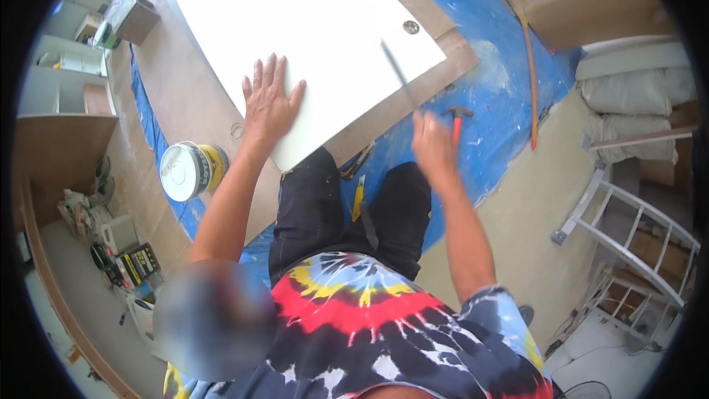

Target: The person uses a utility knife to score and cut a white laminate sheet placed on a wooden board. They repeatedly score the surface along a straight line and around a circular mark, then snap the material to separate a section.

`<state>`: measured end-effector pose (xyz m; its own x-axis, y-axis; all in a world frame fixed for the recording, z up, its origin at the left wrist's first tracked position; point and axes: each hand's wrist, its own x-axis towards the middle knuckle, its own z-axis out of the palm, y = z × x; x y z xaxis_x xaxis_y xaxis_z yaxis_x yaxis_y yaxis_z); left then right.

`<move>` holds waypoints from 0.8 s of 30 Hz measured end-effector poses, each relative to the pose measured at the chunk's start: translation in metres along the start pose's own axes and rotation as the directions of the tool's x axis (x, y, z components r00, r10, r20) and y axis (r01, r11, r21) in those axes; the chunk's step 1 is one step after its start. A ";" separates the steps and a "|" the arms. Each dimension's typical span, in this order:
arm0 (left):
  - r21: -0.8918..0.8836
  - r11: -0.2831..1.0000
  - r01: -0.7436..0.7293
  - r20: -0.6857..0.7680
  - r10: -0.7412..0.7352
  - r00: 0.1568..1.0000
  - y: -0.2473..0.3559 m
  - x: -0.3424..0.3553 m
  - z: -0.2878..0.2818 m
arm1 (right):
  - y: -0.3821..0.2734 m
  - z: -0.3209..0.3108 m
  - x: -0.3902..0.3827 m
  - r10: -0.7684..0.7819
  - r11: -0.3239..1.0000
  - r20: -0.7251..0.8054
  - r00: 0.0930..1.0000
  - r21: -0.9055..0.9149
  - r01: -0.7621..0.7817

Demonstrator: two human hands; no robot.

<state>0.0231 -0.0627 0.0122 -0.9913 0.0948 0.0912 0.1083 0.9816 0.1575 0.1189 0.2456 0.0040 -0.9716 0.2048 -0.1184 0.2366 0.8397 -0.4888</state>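
A large white door-like panel (325, 52) lies flat in front of me. Near its right corner is a small round hole or fitting (410, 27). My left hand (270, 103) rests flat on the panel by its near left edge, fingers spread. My right hand (433, 144) is closed round a long thin grey file-like tool (397, 69), which reaches over the panel's near right edge. Motion blurs this hand and tool, so the exact kind is unclear. A hammer (457, 124) with a red handle lies on the blue sheet just right of that hand.
Brown board (443, 66) lies under the panel, over a blue plastic sheet (484, 144). A yellow utility knife (359, 198) is between my legs. At left stands a paint bucket (188, 171); at right are a long-handled broom (529, 81) and an aluminium ladder (628, 229).
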 end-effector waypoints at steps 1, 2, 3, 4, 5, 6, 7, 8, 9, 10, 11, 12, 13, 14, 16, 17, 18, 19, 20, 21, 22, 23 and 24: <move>0.003 1.000 0.011 0.003 -0.011 1.000 0.001 0.000 0.000 | -0.001 0.001 -0.020 0.029 0.999 0.096 0.995 -0.025 -0.027; 0.023 1.000 0.020 0.022 -0.021 1.000 0.000 0.000 0.000 | 0.001 0.006 -0.034 -0.053 0.999 0.086 0.995 0.007 0.052; 0.011 1.000 0.024 -0.018 -0.023 1.000 0.001 0.000 0.001 | 0.003 0.011 -0.042 -0.075 0.997 0.138 0.988 0.007 0.075; 0.013 1.000 0.020 -0.025 -0.019 1.000 0.000 0.000 0.001 | -0.001 0.010 -0.038 -0.101 0.995 0.085 0.991 0.021 0.100; 0.039 0.999 0.020 0.011 -0.020 1.000 0.000 0.000 0.002 | -0.002 0.010 -0.027 -0.078 0.997 0.041 0.996 0.013 0.077; 0.031 0.999 0.025 0.026 -0.026 0.999 0.000 0.000 0.004 | -0.003 0.010 -0.010 -0.074 0.997 -0.017 0.997 0.008 0.074; 0.007 1.000 0.008 -0.018 -0.007 1.000 -0.001 0.000 0.005 | -0.007 0.007 0.002 -0.029 0.999 -0.006 1.000 0.027 0.029; 0.005 1.000 0.008 -0.019 -0.008 1.000 -0.002 0.000 0.006 | -0.011 0.003 0.010 0.001 0.999 -0.005 1.000 0.053 -0.001; 0.023 1.000 0.019 0.002 -0.019 1.000 -0.002 0.000 0.007 | -0.013 0.002 0.013 0.005 0.996 -0.037 0.999 0.087 -0.002; 0.003 1.000 0.002 -0.012 -0.002 1.000 -0.002 0.000 0.008 | -0.010 0.006 0.008 -0.024 0.998 -0.009 1.000 0.056 0.024; 0.002 1.000 0.005 -0.019 -0.005 1.000 -0.003 0.000 0.008 | -0.007 0.009 0.000 -0.105 0.994 -0.007 0.994 0.036 0.105; 0.004 1.000 0.015 -0.015 -0.015 1.000 -0.002 -0.001 0.008 | -0.013 0.004 -0.011 0.026 1.000 0.180 0.983 -0.012 -0.025; 0.008 1.000 0.023 -0.032 -0.023 0.999 -0.002 -0.001 0.008 | -0.015 0.002 -0.019 0.046 0.998 0.283 0.958 -0.061 -0.029; 0.014 1.000 0.023 -0.045 -0.023 0.999 -0.001 -0.002 0.007 | -0.015 0.002 -0.015 0.011 0.999 0.178 0.984 -0.035 -0.005; 0.003 1.000 0.007 -0.018 -0.007 1.000 0.000 -0.001 0.005 | -0.006 0.000 0.002 0.030 0.999 0.048 0.998 -0.020 -0.029; -0.009 1.000 0.011 -0.008 -0.011 1.000 0.001 -0.002 0.003 | 0.000 -0.001 0.017 0.014 1.000 -0.071 0.997 -0.011 -0.015; -0.002 1.000 0.026 0.003 -0.026 1.000 0.001 -0.001 0.002 | 0.001 -0.003 0.018 0.037 0.999 -0.032 0.999 -0.011 -0.037; -0.004 1.000 0.018 0.007 -0.018 1.000 0.001 -0.001 0.000 | 0.000 -0.005 0.020 0.040 0.999 -0.029 0.999 -0.002 -0.040; -0.001 1.000 0.019 0.007 -0.019 1.000 0.001 0.000 -0.001 | -0.002 -0.008 0.024 0.023 1.000 -0.071 0.997 0.005 -0.022; -0.012 0.999 0.037 0.020 -0.036 0.999 0.001 0.000 -0.001 | -0.006 -0.006 0.011 0.032 0.999 0.004 0.999 0.028 -0.032; -0.019 0.999 0.042 0.021 -0.042 0.999 0.001 0.000 -0.001 | -0.011 0.000 -0.014 0.041 0.998 0.089 0.995 0.042 -0.045; -0.025 0.998 0.049 0.025 -0.049 0.999 0.002 0.000 0.000 | -0.014 0.006 -0.032 0.031 0.999 0.216 0.976 0.002 -0.032; -0.023 0.999 0.041 0.015 -0.041 0.999 0.001 0.000 0.000 | -0.019 0.005 -0.043 -0.042 0.999 0.304 0.952 0.011 0.040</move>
<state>0.0234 -0.0614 0.0129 -0.9959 0.0572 0.0701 0.0692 0.9806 0.1833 0.1567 0.2184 0.0140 -0.9348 0.0070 -0.3551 0.1974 0.8415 -0.5029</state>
